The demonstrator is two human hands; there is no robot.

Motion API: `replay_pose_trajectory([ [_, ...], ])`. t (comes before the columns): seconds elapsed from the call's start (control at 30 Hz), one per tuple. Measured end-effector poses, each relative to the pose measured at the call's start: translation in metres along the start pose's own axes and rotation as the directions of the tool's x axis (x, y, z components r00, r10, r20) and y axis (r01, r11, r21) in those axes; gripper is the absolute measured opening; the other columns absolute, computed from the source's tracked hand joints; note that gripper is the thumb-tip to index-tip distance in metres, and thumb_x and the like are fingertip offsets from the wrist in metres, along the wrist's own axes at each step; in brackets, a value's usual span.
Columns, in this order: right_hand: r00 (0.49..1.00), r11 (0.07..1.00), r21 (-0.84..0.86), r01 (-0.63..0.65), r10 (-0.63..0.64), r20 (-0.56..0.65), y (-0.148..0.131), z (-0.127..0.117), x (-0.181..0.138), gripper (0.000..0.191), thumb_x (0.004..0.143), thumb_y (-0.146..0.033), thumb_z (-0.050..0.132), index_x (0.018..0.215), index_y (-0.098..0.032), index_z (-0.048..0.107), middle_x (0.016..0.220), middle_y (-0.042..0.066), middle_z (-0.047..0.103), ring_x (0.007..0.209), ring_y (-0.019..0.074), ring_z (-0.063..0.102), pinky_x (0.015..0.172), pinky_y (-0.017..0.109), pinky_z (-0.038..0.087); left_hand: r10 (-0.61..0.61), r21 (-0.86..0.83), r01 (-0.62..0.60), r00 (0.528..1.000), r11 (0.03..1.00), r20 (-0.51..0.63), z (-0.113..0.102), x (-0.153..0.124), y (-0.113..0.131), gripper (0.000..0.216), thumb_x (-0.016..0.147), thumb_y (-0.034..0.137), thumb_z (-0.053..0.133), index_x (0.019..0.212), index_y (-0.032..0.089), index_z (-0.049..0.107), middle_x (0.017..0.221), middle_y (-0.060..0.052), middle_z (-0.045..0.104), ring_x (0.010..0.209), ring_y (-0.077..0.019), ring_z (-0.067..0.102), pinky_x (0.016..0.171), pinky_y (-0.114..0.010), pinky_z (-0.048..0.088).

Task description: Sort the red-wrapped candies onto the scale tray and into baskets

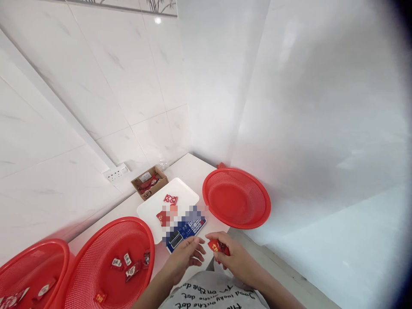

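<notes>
Small red candy packets [213, 245] with yellow print are gripped in my right hand [233, 257], its fingers wrapped round them near the table's front edge. My left hand [186, 258] is beside it, fingers loosely curled and apart, with nothing visible in them. Just beyond my left hand is a weighing scale with a blue keypad panel [184, 235] and a white tray [146, 211]. On the tray lie a red-and-white dotted packet [170, 199] and a red packet [162, 218]. Part of the scale is blurred by pixelation.
A red mesh basket [236, 196] stands at the right. Another red basket [93, 246] on the left holds several packets [131, 271]; a third basket [66, 253] is farther left. Behind the tray, a cardboard box [155, 191] contains red packets. Walls border the white table [188, 165].
</notes>
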State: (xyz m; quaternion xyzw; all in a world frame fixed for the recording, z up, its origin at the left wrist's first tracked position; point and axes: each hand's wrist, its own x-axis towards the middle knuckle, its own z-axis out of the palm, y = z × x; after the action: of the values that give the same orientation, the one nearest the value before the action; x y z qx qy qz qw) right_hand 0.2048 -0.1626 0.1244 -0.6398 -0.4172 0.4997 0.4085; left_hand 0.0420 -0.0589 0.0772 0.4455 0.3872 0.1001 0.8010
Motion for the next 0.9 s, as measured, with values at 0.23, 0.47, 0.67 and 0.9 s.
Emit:
replay_pose_trajectory([
  [0.23, 0.992, 0.997, -0.026, 0.069, -0.066, 0.112, 0.005, -0.002, 0.010, 0.057, 0.074, -0.021, 0.058, 0.131, -0.022, 0.050, 0.126, 0.008, 0.057, 0.113, 0.0229, 0.055, 0.093, 0.035, 0.044, 0.134, 0.282, -0.159, 0.985, 0.946, 0.106, 0.029, 0.002, 0.012, 0.046, 0.070, 0.061, 0.065, 0.070, 0.016, 0.054, 0.063, 0.002, 0.054, 0.053, -0.0090, 0.047, 0.055, -0.025, 0.036],
  [0.47, 0.991, 0.986, -0.158, 0.053, -0.032, 0.130, 0.005, -0.018, 0.025, 0.025, 0.085, -0.038, 0.051, 0.095, -0.018, 0.062, 0.082, 0.003, 0.063, 0.075, 0.0169, 0.057, 0.068, 0.028, 0.044, 0.241, 0.252, -0.207, 0.964, 0.945, -0.112, 0.040, 0.002, 0.022, 0.044, 0.071, 0.060, 0.065, 0.070, 0.018, 0.052, 0.062, 0.001, 0.057, 0.056, -0.0119, 0.052, 0.059, -0.026, 0.040],
  [0.67, 0.964, 0.967, -0.188, 0.170, -0.124, 0.234, 0.002, -0.035, 0.032, 0.044, 0.090, -0.053, 0.041, 0.071, -0.018, 0.061, 0.075, 0.002, 0.056, 0.069, 0.0150, 0.053, 0.064, 0.026, 0.041, 0.218, 0.194, -0.184, 0.961, 0.963, -0.172, 0.050, 0.007, 0.030, 0.045, 0.071, 0.061, 0.064, 0.070, 0.019, 0.049, 0.060, 0.001, 0.060, 0.054, -0.0120, 0.053, 0.058, -0.026, 0.039],
  [0.9, 0.925, 0.983, -0.049, 0.179, -0.151, 0.348, -0.015, -0.057, 0.037, 0.043, 0.086, -0.053, 0.049, 0.064, -0.017, 0.061, 0.073, 0.000, 0.051, 0.064, 0.0121, 0.049, 0.064, 0.024, 0.041, 0.141, 0.266, -0.115, 0.987, 0.957, -0.081, 0.053, 0.025, 0.028, 0.053, 0.074, 0.071, 0.051, 0.066, 0.019, 0.048, 0.055, 0.002, 0.052, 0.050, -0.0114, 0.045, 0.052, -0.025, 0.034],
])
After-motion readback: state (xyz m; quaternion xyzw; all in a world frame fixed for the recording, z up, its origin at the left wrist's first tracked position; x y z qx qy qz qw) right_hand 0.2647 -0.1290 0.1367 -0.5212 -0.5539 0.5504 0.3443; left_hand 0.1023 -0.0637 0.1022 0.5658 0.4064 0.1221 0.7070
